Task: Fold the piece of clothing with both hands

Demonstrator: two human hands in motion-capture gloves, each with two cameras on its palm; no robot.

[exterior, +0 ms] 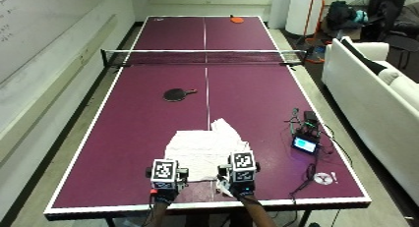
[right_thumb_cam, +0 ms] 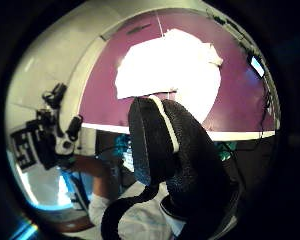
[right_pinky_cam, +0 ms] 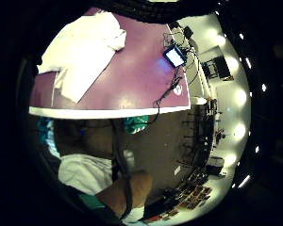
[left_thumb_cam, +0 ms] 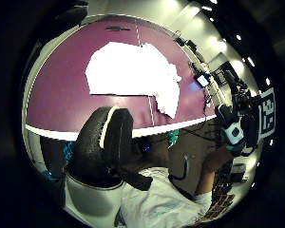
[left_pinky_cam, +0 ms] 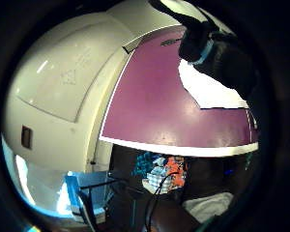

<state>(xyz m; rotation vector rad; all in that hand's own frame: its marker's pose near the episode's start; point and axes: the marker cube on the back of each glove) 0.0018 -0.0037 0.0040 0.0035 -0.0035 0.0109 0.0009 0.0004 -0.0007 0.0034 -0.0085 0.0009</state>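
A white garment (exterior: 203, 148) lies spread, with some wrinkles, on the purple table-tennis table (exterior: 131, 128) close to its near edge. My left hand (exterior: 164, 190) hovers at the garment's near left corner. My right hand (exterior: 241, 188) hovers at its near right corner. Neither hand holds cloth. Both palm cameras see the garment (left_thumb_cam: 128, 71) (right_thumb_cam: 170, 70) lying flat, a little away from the palms. The left thumb (left_thumb_cam: 104, 142) and the right thumb (right_thumb_cam: 165, 145) are relaxed and grip nothing. The little-finger views also show the garment (left_pinky_cam: 208, 92) (right_pinky_cam: 85, 52) on the table.
A black paddle (exterior: 175, 94) lies mid-table beyond the garment, before the net (exterior: 204, 56). A red paddle (exterior: 236, 19) lies at the far end. A small device with a lit screen (exterior: 306, 144) and cables sits at the right edge. A white sofa (exterior: 373, 84) stands to the right.
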